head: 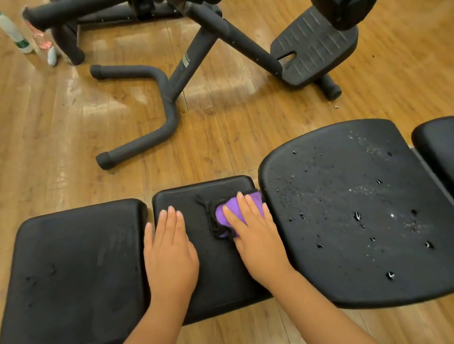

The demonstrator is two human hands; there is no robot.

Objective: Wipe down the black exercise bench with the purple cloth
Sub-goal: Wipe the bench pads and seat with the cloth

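The surface (219, 274) is a black padded exercise bench made of separate pads, standing on a wooden floor (26, 126). On the middle pad lie the purple cloth (227, 215), pressed flat under the right hand (251, 226), and the left hand (170, 251), resting flat. The larger right pad (369, 210) carries scattered droplets.

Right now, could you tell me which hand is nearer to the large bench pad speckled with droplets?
Right. The right hand presses the purple cloth on the middle pad, right beside the droplet-speckled pad. The left hand rests flat at the middle pad's far side.
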